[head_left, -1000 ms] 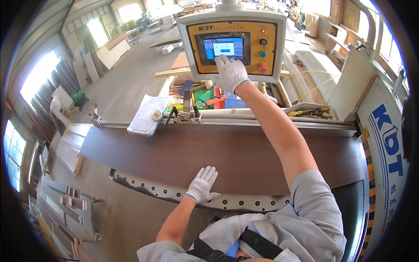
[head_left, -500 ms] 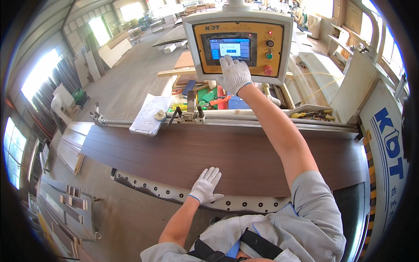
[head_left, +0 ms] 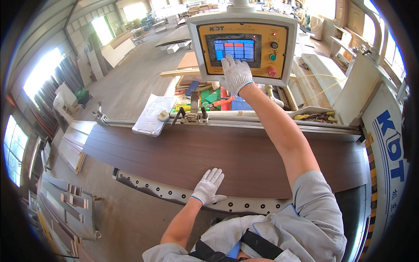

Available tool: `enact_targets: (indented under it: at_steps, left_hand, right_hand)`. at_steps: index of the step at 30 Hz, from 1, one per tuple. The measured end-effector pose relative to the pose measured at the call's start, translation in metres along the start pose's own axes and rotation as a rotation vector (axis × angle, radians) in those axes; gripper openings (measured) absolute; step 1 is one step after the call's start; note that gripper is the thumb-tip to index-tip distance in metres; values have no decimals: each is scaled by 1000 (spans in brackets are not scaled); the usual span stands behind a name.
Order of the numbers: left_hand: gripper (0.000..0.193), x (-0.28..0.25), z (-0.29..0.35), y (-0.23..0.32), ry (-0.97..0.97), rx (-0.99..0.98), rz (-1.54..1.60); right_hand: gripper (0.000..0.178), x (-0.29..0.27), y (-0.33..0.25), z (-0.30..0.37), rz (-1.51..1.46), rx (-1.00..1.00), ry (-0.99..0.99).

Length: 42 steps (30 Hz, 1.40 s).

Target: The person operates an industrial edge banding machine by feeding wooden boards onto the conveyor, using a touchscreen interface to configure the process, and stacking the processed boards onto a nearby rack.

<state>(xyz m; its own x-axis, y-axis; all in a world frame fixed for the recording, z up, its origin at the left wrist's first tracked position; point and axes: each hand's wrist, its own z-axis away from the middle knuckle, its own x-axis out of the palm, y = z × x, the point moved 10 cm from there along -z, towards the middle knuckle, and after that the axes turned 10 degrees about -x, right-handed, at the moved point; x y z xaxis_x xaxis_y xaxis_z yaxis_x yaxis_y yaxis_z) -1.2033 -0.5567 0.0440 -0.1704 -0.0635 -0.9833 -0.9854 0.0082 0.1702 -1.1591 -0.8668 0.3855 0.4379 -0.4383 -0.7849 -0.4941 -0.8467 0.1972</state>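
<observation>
A long dark brown board lies across the machine bed in front of me. My left hand, in a white knit glove, rests flat on the board's near edge with its fingers stretched out. My right hand, gloved the same way, reaches up to the control panel, its fingertips at the lower part of the touchscreen. The screen is lit and shows rows of blue and red fields. Right of it are a black knob, a green button and a red stop button.
A clipboard with papers and a tape measure sit at the metal fence. Behind it, a wooden box holds tools. A machine cabinet rises at right. Loaded panels stand at lower left.
The small white pop-up box on the screen has vanished, and a grid of blue and red fields shows instead. Both hands keep nearly the same places; the view shifts slightly.
</observation>
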Motion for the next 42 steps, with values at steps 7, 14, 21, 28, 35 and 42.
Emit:
enact_targets:
  at_steps: [7,14,21,28,35,42]
  left_hand:
    - [109,0,0,0,-19,-12,-21]
    - [109,4,0,-2,-36,-23,-23]
    - [108,-1,1,0,-54,-31,-29]
    - [108,-5,0,4,13,-2,-13]
    - [108,-7,0,4,4,0,-29]
    - [109,-3,3,0,-28,-18,-48]
  right_hand:
    - [57,2,7,3,-42,34,20]
    - [63,-4,23,38,-11,66,30]
    - [75,-36,74,76,139,236,170]
    - [90,-33,100,104,267,224,145]
    - [94,-34,106,99,195,209,88]
    - [94,-36,47,150,-13,97,194]
